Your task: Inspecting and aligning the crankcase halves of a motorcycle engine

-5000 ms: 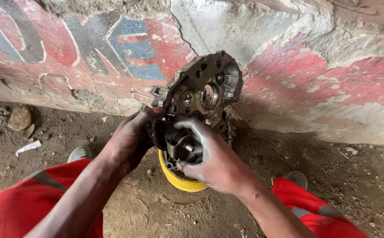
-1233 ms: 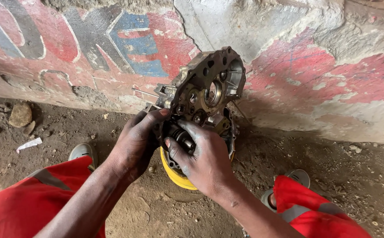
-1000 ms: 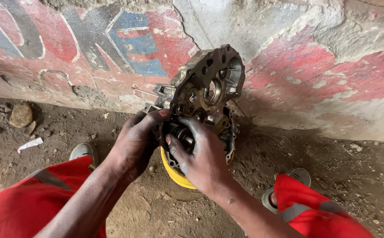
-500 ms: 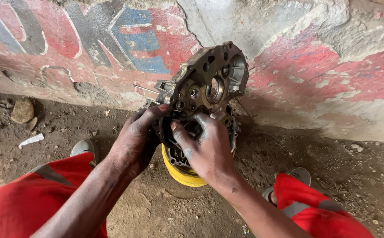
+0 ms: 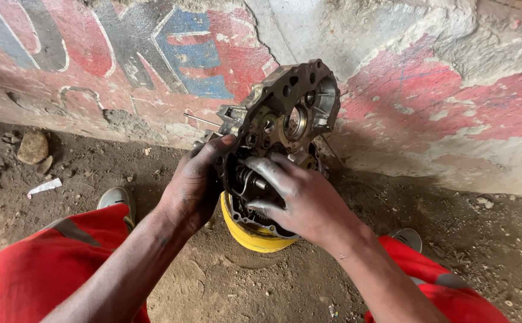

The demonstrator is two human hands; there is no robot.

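Your left hand [image 5: 192, 185] wraps the left edge of the engine casing [image 5: 285, 113], thumb up along its rim, its grip pressed tight on the metal. The casing stands tilted, its top leaning toward the painted wall [image 5: 428, 101], its lower part sitting in a yellow bowl [image 5: 252, 236] on the dirt floor [image 5: 255, 281]. Your right hand [image 5: 306, 200] lies over the open lower half, greasy fingers [image 5: 270, 170] spread and curled in among the gears and a spring [image 5: 246, 176]; whether its grip pinches any part, you cannot tell. A thin rod [image 5: 201, 119] pokes out leftward from the casing's upper left. Your red trouser legs [image 5: 51, 263] flank the bowl, grey shoes [image 5: 116, 197] just beside them. A stone [image 5: 32, 146] lies well apart on the left.
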